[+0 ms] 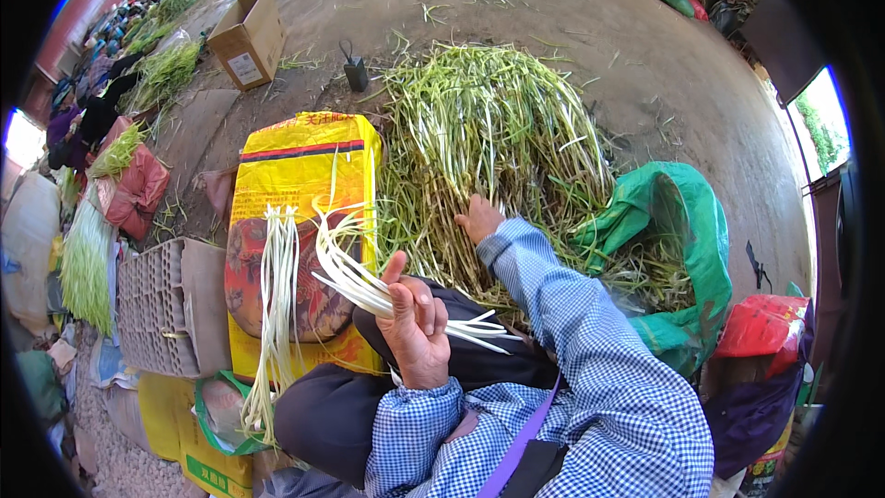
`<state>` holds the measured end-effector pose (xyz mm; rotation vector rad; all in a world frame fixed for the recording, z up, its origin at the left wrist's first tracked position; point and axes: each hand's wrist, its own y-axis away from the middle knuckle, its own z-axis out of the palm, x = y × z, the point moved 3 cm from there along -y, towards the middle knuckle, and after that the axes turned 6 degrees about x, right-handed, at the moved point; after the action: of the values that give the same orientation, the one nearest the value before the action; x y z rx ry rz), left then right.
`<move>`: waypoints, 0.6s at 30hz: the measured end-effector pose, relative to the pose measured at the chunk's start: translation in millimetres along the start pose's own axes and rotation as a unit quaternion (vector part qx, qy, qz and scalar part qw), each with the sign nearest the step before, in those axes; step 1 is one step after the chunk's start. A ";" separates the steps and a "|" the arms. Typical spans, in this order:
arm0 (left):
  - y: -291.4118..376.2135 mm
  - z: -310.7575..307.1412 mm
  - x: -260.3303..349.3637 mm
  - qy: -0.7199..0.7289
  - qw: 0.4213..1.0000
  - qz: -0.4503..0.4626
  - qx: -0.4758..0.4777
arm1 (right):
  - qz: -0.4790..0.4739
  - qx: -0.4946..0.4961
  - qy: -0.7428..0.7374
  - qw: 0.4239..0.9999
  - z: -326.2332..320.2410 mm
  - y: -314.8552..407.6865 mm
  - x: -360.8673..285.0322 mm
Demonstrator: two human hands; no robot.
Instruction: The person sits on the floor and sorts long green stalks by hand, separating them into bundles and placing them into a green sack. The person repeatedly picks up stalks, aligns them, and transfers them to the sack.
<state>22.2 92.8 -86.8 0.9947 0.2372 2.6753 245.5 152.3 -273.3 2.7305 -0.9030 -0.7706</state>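
Observation:
My left hand (pixel 415 332) grips a small bunch of peeled white stalks (pixel 352 281), which look like garlic shoots. The bunch curves across my lap, one end above the yellow sack. On the large heap of unpeeled green-and-white stalks (pixel 484 117) lies my right hand (pixel 482 216), fingers dipped among the brownish stems; whether they pinch a stalk is hidden. Another bunch of peeled stalks (pixel 276 270) lies lengthwise on a round patterned pad (pixel 252 290) over the yellow printed sack (pixel 304 166), left of my knee.
A green plastic sack (pixel 712 235) with leaf waste stands at right, near a red bag (pixel 760 332). Stacked egg trays (pixel 155 304) sit left. Farther out are a cardboard box (pixel 242 41), a small black device (pixel 356 74) and people (pixel 104 83) beside more green heaps.

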 end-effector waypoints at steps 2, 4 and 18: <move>-3.5 -2.0 -2.5 0.008 1.000 -0.006 0.024 | -0.057 0.009 0.005 0.998 0.5 2.0 0.5; -5.0 -3.3 -3.6 -0.004 0.999 -0.008 0.035 | 0.042 0.005 -0.114 0.993 -10.8 3.4 10.0; -5.5 -0.9 -12.6 -0.041 0.997 -0.043 0.048 | 0.060 0.041 -0.500 0.863 -112.1 109.0 35.8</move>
<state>31.9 94.1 -96.5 1.0950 0.3855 2.5601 272.7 42.7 -159.4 2.1699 -1.2356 -2.2288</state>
